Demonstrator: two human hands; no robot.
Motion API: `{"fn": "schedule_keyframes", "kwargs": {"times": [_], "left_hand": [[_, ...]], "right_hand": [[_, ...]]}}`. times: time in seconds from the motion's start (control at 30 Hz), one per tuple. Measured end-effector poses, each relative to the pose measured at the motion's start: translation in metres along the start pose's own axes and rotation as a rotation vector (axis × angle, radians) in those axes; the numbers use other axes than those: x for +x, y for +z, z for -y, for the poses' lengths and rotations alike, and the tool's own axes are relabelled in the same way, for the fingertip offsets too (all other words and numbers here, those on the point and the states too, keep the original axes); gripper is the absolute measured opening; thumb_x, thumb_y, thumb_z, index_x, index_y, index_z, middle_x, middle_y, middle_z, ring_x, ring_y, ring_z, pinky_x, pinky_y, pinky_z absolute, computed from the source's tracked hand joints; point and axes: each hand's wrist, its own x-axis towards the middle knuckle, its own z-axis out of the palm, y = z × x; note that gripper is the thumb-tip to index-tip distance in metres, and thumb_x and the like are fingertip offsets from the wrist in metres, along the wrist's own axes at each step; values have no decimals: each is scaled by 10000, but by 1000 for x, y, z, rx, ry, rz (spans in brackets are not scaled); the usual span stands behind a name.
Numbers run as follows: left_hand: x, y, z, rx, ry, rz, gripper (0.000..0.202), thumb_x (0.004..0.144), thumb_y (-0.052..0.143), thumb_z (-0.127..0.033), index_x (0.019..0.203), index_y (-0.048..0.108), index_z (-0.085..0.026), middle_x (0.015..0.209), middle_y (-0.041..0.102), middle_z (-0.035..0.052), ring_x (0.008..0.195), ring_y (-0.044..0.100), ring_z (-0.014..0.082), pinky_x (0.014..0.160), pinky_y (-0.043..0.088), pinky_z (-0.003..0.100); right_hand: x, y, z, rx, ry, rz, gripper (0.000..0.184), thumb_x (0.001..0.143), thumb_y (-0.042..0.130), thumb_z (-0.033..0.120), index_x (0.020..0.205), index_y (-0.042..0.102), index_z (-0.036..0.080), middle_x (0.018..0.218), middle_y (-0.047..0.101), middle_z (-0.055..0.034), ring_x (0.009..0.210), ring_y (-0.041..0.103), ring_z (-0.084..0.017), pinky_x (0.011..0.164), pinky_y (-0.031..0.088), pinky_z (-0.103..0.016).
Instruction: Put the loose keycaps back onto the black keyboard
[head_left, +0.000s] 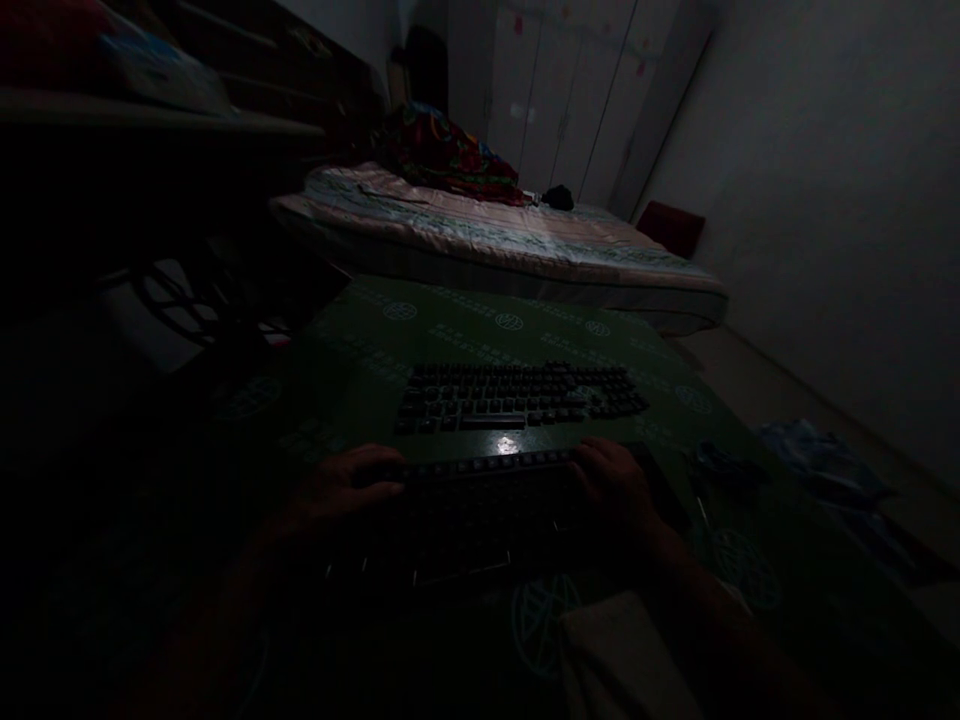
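A dark keyboard [480, 510] lies in front of me on a green printed table, its surface mostly lost in shadow. My left hand [356, 485] grips its left end, thumb and fingers closed at the upper corner. Toward the right end, my right hand [611, 485] has its fingers curled over the far edge. Just beyond the keyboard, loose black keycaps [517, 395] are laid out in rows like a keyboard layout, with green tabletop showing between them. Neither hand touches these keycaps.
The green table [450, 320] reaches toward a bed [487, 230] with a red patterned blanket [450, 160]. A beige cloth [626, 655] lies near my right forearm. A dark crumpled item [727, 465] sits at the right. A sewing-machine-like wheel stand [195, 300] is at left.
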Motion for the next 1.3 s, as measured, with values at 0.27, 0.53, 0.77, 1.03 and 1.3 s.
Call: {"fn": "schedule_keyframes", "kwargs": {"times": [0.27, 0.53, 0.77, 1.03, 1.3], "left_hand": [[1, 1, 5, -8, -14, -28, 456, 633, 607, -542, 952, 670, -222, 1072, 680, 62, 1014, 605, 279, 892, 474, 338], [0, 1, 1, -23, -10, -36, 495, 604, 605, -589, 924, 686, -221, 1030, 691, 48, 989, 614, 272, 860, 491, 324], [2, 1, 3, -38, -9, -33, 464, 609, 608, -539, 932, 680, -214, 1027, 687, 54, 992, 612, 273, 873, 482, 339], [2, 2, 5, -50, -17, -37, 459, 607, 612, -532, 934, 677, -217, 1037, 683, 61, 995, 607, 285, 883, 470, 368], [2, 1, 1, -54, -8, -53, 494, 568, 609, -560, 907, 691, -209, 1018, 690, 69, 980, 613, 286, 865, 481, 368]], "right_hand": [[1, -5, 3, -30, -52, 62, 198, 866, 501, 293, 967, 643, 198, 975, 622, -96, 883, 568, -218, 782, 454, -340], [1, -5, 6, -46, -45, 61, 223, 877, 492, 313, 982, 654, 200, 965, 618, -99, 872, 561, -221, 772, 444, -343], [1, -1, 4, -56, -39, 75, 206, 866, 513, 317, 967, 654, 205, 953, 618, -90, 864, 555, -213, 777, 422, -332], [2, 0, 4, -15, 29, 68, 204, 864, 512, 343, 886, 625, 175, 938, 628, -86, 868, 554, -204, 787, 396, -305], [3, 13, -11, -14, 238, -19, 299, 914, 356, 244, 776, 614, 186, 808, 649, -66, 785, 570, -178, 742, 370, -281]]}}
